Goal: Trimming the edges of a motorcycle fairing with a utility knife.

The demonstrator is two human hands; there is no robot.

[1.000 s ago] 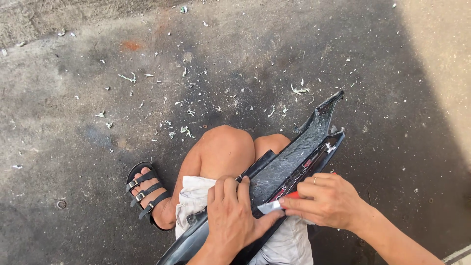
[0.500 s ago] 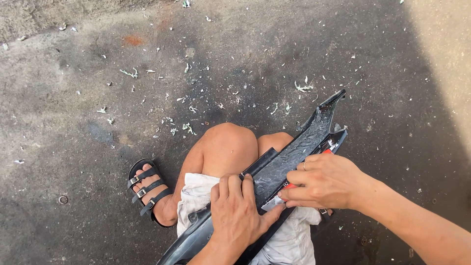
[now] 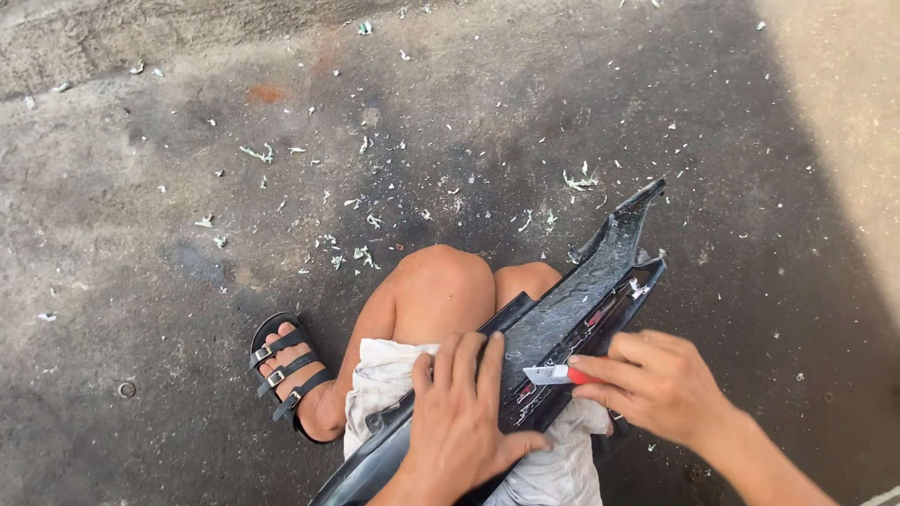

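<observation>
A long black plastic panel (image 3: 583,290) lies slanted across my lap, its pointed end up at the right. My left hand (image 3: 462,420) presses flat on its lower part, fingers spread over the edge. My right hand (image 3: 656,382) grips a red-handled utility knife (image 3: 557,375), whose short blade touches the panel's inner face near the middle. My bent knee (image 3: 441,286) shows just left of the panel, above white shorts (image 3: 384,379).
My foot in a black strapped sandal (image 3: 286,370) rests on the grey concrete ground (image 3: 187,234). Several pale shavings (image 3: 361,253) are scattered over the ground ahead of my knee. A sunlit strip (image 3: 844,112) runs along the right side.
My right hand with the knife has slid along the panel, first up toward the pointed end, then back down to the middle. My left hand has stayed pressed on the panel.
</observation>
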